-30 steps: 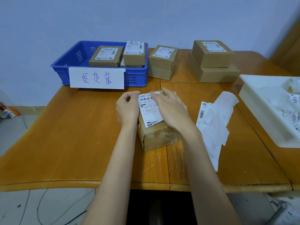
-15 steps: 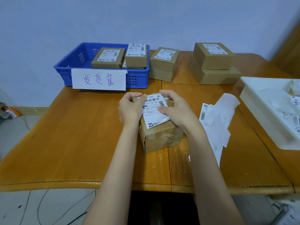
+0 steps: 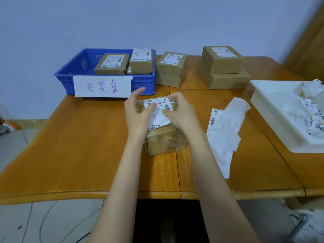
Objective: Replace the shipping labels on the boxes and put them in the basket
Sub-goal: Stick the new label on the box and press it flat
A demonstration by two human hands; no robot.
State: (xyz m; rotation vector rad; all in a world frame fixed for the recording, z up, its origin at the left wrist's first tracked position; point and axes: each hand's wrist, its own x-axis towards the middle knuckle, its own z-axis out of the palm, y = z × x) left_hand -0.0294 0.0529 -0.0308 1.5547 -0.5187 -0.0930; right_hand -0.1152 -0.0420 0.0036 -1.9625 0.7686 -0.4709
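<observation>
We work at an orange-brown wooden table (image 3: 70, 146) against a pale blue wall. Nearest us sits the taped brown cardboard box (image 3: 165, 141), with bare tabletop to its left and loose white label backing sheets (image 3: 226, 130) just to its right. Our left hand (image 3: 138, 114) hovers with fingers spread and released; our right hand (image 3: 180, 113) pinches the white shipping label (image 3: 157, 109) on the box top. Farther off, the blue plastic basket (image 3: 70, 79) holds labelled boxes, with stacked boxes (image 3: 222, 67) to its right.

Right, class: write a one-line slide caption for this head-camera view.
Both hands, left hand and right hand, work a shipping label on a box before the blue basket.
</observation>
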